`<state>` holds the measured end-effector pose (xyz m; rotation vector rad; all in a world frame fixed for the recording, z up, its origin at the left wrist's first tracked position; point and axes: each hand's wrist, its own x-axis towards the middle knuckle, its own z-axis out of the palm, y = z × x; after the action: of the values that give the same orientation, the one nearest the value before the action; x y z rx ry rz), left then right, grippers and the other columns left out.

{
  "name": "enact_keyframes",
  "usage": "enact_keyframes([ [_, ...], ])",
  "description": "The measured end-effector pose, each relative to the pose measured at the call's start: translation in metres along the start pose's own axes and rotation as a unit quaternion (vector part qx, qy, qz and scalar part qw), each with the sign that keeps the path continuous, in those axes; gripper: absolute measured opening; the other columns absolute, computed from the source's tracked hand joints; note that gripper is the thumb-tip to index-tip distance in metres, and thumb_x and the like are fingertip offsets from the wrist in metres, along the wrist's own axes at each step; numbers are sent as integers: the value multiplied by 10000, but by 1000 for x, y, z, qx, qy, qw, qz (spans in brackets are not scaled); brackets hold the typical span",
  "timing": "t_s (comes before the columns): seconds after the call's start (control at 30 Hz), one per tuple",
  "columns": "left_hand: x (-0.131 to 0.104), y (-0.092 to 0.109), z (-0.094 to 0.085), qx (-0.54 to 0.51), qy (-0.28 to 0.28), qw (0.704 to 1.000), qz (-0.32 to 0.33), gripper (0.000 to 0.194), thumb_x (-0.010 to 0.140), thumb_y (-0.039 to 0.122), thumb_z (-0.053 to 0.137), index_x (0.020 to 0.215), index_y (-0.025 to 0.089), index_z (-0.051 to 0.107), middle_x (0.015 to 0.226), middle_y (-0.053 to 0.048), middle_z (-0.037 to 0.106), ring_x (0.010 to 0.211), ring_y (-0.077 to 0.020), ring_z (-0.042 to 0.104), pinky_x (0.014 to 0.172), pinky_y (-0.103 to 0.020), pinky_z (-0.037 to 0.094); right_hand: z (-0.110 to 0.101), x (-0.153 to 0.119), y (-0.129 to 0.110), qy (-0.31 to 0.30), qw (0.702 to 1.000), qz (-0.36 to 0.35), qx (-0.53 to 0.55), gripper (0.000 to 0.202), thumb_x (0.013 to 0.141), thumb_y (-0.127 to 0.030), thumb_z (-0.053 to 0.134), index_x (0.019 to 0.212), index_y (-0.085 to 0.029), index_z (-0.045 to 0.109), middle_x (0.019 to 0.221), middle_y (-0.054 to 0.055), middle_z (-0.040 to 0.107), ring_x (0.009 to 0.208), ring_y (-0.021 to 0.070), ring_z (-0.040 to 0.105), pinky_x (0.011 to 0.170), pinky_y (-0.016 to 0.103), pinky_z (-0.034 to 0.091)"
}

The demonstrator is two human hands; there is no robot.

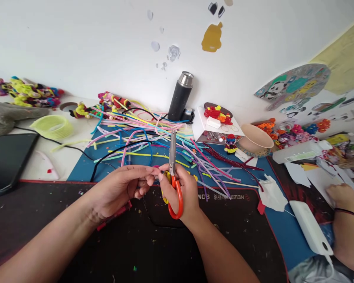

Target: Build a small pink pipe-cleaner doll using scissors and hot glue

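In my right hand (184,188) is a pair of scissors (177,196) with orange handles, its closed blades pointing up and away from me. The same hand also grips a yellow fuzzy piece (166,199), mostly covered by the fingers. My left hand (132,181) meets it from the left, thumb and index finger pinched together near a small dark bit by the yellow piece. Whatever lies between those fingertips is too small to make out. Beyond both hands spreads a loose heap of coloured pipe cleaners (147,155). A red object (115,217) lies partly under my left wrist.
A black flask (180,96) stands against the wall, beside a white box (216,127) and a beige bowl (257,137). Fuzzy figures (29,92) and a phone (10,161) lie left. At right are a white device (311,228) and another person's hand (343,198).
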<state>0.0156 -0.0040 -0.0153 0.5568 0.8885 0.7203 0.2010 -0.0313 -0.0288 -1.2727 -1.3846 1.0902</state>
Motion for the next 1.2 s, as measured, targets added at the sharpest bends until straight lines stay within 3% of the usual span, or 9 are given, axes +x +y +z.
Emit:
enact_keyframes([
  [0.3, 3, -1, 0, 5, 8, 1000, -2, 367, 684, 446, 998, 860, 141, 893, 743, -31, 645, 573, -94, 496, 505, -211, 353, 0, -1, 1, -8, 999, 19, 24, 184, 936, -357, 778, 1078, -242, 764, 629, -47, 594, 476, 141, 556, 458, 254, 471],
  [0.5, 3, -1, 0, 13, 18, 1000, 5, 383, 653, 458, 1012, 838, 148, 884, 725, -23, 649, 563, -101, 507, 494, -222, 339, -2, -2, -1, -6, 998, 11, 56, 245, 996, -439, 726, 1128, -232, 748, 602, -48, 602, 469, 146, 579, 465, 260, 476],
  [0.73, 7, 5, -11, 94, 57, 993, 31, 470, 650, 559, 986, 822, 143, 849, 648, 1, 599, 497, -85, 449, 467, -222, 273, -7, 5, -13, 33, 992, 47, 115, 344, 964, -529, 739, 1072, -204, 707, 504, -85, 552, 396, 132, 551, 414, 234, 466],
  [0.93, 11, 8, -18, 136, 71, 988, 9, 453, 670, 563, 968, 762, 149, 808, 575, 12, 552, 463, -88, 412, 438, -227, 234, -10, 8, -9, 59, 988, 62, 125, 396, 925, -558, 787, 1081, -201, 718, 551, -74, 596, 399, 118, 551, 412, 227, 449],
  [1.2, 18, 2, -22, 133, 72, 988, 4, 394, 709, 516, 947, 753, 153, 802, 561, 9, 554, 449, -91, 402, 418, -224, 230, -10, 4, -4, 50, 987, 60, 142, 330, 983, -512, 731, 1111, -208, 723, 562, -76, 586, 403, 117, 547, 426, 236, 487],
])
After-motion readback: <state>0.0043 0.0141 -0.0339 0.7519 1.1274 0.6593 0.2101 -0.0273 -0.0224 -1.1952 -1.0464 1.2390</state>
